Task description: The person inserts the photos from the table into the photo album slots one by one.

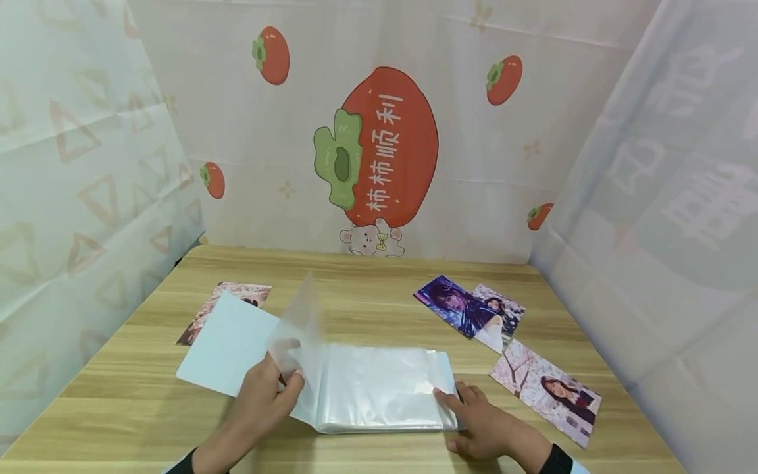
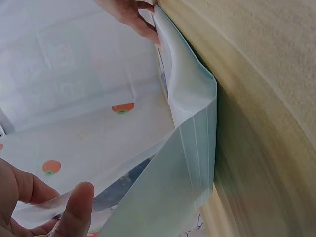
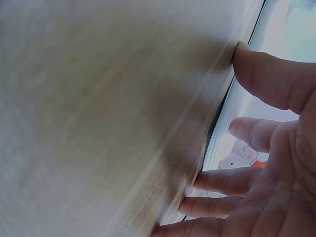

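Note:
A photo album with clear pocket pages lies spread on the table, its pale blue cover turned out to the left. My left hand pinches a clear pocket page between thumb and fingers and holds it raised near the spine. In the left wrist view, the thumb shows in front of that page. At the album's right edge rests my right hand, its index finger on the top page. The right wrist view shows its fingers extended, several tips touching the table.
A photo lies partly under the cover at the left. To the right, a purple photo overlaps another photo, and a cherry-blossom photo lies nearer. Patterned cloth surrounds the wooden table at the back and sides.

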Demonstrator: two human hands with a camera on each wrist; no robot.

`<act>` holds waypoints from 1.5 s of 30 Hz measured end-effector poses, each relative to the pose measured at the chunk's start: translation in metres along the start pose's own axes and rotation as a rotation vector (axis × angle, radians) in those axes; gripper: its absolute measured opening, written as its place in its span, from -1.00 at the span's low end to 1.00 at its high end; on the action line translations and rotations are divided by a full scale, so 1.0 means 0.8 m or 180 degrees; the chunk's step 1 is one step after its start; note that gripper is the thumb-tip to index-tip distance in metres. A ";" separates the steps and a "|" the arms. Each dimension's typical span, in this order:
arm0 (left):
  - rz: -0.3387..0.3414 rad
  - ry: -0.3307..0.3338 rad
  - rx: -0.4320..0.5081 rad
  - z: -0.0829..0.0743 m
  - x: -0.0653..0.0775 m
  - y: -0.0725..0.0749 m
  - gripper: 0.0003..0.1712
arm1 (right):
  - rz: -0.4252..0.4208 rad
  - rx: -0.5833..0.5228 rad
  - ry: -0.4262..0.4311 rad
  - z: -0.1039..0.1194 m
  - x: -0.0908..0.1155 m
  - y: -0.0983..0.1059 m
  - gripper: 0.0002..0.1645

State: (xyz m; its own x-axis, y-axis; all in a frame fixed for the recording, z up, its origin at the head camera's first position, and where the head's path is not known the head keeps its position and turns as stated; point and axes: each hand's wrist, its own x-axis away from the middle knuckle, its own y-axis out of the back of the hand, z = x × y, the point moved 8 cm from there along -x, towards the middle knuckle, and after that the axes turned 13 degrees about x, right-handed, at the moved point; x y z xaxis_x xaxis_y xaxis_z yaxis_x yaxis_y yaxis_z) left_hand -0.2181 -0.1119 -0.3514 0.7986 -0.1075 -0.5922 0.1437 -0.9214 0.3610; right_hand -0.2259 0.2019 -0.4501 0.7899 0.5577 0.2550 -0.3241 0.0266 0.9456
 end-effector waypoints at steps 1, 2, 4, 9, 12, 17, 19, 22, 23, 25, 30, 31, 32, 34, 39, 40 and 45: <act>-0.0002 0.0060 0.0003 0.001 0.000 0.001 -0.56 | 0.0005 -0.0003 -0.0004 0.000 0.000 0.000 -0.12; -0.0001 0.0141 0.0032 0.003 0.000 0.001 -0.56 | 0.0006 -0.0003 -0.0004 0.000 0.000 0.000 -0.12; -0.0013 0.0321 0.0108 0.006 0.001 0.004 -0.57 | 0.0010 0.0003 -0.0016 0.000 0.000 -0.001 -0.12; -0.0144 0.0683 0.0262 0.016 0.002 0.021 -0.62 | 0.0012 0.0016 -0.0036 -0.001 0.000 -0.002 -0.12; -0.0258 0.0831 0.0246 0.023 0.004 0.036 -0.59 | 0.0014 0.0019 -0.0038 -0.002 0.000 -0.003 -0.12; -0.0389 0.1077 0.0152 0.037 0.009 0.059 -0.44 | -0.0010 0.0032 -0.0033 -0.003 0.000 -0.002 -0.11; -0.0397 0.1137 0.0082 0.040 0.010 0.068 -0.34 | -0.0021 0.0030 -0.0024 -0.003 -0.001 -0.001 -0.11; -0.0411 0.1197 -0.0049 0.044 0.013 0.081 -0.16 | -0.0026 0.0019 -0.0005 -0.003 -0.001 0.000 -0.11; -0.0414 0.1193 -0.0127 0.045 0.013 0.086 -0.10 | -0.0023 0.0012 -0.0003 -0.003 -0.001 0.000 -0.11; -0.0438 0.1152 -0.0343 0.046 0.013 0.094 0.02 | -0.0019 0.0010 -0.0006 -0.003 -0.002 0.000 -0.12; -0.0359 0.1039 -0.0857 0.053 0.010 0.103 0.22 | -0.0003 0.0002 -0.0036 -0.003 -0.001 0.000 -0.12; -0.0314 0.1034 -0.0910 0.055 0.009 0.102 0.24 | 0.0006 -0.0009 -0.0042 -0.004 -0.001 -0.001 -0.12; -0.0247 0.1046 -0.0953 0.058 0.009 0.101 0.27 | 0.0017 -0.0024 -0.0046 -0.004 -0.001 -0.001 -0.12; -0.0137 0.1086 -0.1038 0.063 0.009 0.098 0.31 | 0.0036 -0.0049 -0.0053 -0.004 0.000 -0.002 -0.13; 0.0118 0.1246 -0.1218 0.078 0.015 0.090 0.42 | 0.0052 -0.0030 -0.0058 -0.005 -0.001 -0.005 -0.12; 0.0174 0.1246 -0.1300 0.081 0.017 0.088 0.43 | 0.0051 -0.0020 -0.0055 -0.006 -0.001 -0.006 -0.12; 0.0638 0.0971 -0.1983 0.092 0.025 0.070 0.12 | 0.0041 0.0008 -0.0039 -0.006 -0.002 -0.006 -0.12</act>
State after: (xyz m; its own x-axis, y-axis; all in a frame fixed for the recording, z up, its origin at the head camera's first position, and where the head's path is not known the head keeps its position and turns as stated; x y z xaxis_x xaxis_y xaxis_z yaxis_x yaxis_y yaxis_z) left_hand -0.2369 -0.1930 -0.3960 0.9591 -0.0592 -0.2768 0.2113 -0.5010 0.8392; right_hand -0.2276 0.2048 -0.4560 0.7920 0.5476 0.2698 -0.3331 0.0173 0.9427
